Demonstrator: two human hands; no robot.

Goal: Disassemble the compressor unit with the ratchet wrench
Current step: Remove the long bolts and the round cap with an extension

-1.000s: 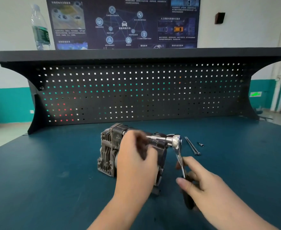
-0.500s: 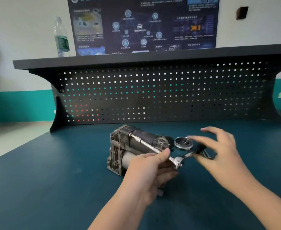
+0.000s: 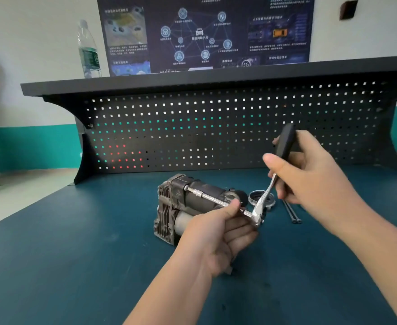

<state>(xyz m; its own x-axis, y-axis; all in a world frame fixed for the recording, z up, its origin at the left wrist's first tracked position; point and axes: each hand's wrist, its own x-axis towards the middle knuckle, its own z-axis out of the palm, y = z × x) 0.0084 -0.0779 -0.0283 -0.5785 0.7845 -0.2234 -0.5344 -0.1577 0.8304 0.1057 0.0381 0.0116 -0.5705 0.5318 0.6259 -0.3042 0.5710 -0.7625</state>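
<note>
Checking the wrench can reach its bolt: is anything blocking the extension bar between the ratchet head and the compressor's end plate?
Nothing visible blocks it. The extension bar runs along the compressor to the end plate; only the left hand steadies it.

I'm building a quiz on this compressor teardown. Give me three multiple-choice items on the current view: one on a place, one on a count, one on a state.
1. Where does the water bottle stand?
A. on the shelf above the pegboard
B. on the bench top
C. on the floor

2. How many long bolts lie on the bench top right of the compressor?
A. none
B. two
C. five

3. What is the right hand doing?
A. resting flat on the bench
B. gripping the ratchet wrench by its black handle
C. holding the round ring

Key: 1 A, it stands on the shelf. 2 B, a pair lies side by side. 3 B, its fingers curl round the handle, while the left hand pinches the extension bar.
</note>
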